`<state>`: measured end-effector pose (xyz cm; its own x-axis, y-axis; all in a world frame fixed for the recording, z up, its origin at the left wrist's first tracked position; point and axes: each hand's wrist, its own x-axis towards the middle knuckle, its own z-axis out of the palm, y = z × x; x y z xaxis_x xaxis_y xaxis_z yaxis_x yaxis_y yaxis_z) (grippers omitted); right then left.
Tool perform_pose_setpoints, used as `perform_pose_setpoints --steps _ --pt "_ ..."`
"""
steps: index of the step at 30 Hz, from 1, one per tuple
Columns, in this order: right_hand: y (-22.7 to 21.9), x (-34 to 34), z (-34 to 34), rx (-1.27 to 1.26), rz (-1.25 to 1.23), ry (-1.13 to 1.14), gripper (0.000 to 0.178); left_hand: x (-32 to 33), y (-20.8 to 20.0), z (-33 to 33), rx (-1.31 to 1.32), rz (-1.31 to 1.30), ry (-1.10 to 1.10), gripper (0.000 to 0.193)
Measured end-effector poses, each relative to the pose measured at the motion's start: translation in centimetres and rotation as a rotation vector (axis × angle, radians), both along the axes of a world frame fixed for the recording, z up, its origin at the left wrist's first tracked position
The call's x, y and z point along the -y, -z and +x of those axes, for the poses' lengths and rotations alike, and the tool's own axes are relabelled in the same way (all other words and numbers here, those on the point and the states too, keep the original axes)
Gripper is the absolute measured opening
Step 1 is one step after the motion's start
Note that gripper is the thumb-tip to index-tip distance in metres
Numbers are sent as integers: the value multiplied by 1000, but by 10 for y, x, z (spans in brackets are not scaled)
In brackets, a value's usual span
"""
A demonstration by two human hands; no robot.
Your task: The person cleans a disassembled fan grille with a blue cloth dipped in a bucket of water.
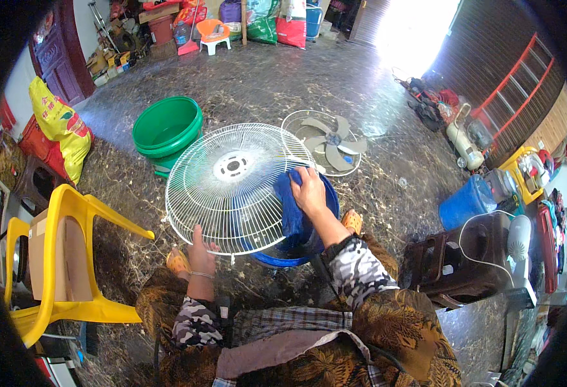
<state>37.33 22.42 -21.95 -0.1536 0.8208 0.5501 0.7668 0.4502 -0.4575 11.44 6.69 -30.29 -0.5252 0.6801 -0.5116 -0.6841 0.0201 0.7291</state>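
Note:
A round white wire fan grille is held up in front of me, tilted over a blue tub between my feet. My left hand grips the grille's near left rim, one finger lying along the wires. Bunched in my right hand is a blue cloth, pressed on the grille's right side. The grille and the cloth hide much of the tub's inside. Grey fan blades lie on another wire grille on the floor beyond.
A green bucket stands beyond the grille at left. Close on my left is a yellow plastic chair with a cardboard box. To the right are a brown stool and a blue bucket; a red ladder leans farther back.

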Motion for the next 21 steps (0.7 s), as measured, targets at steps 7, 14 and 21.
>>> perform_pose_setpoints --steps 7,14,21 --pt "25 -25 21 -56 -65 272 32 -1 11 -8 4 -77 -228 69" --pt "19 69 5 16 -121 142 44 -4 22 14 -56 -262 -487 37" --pt "11 145 -2 159 -184 -361 54 0 -2 19 -43 -223 -423 80"
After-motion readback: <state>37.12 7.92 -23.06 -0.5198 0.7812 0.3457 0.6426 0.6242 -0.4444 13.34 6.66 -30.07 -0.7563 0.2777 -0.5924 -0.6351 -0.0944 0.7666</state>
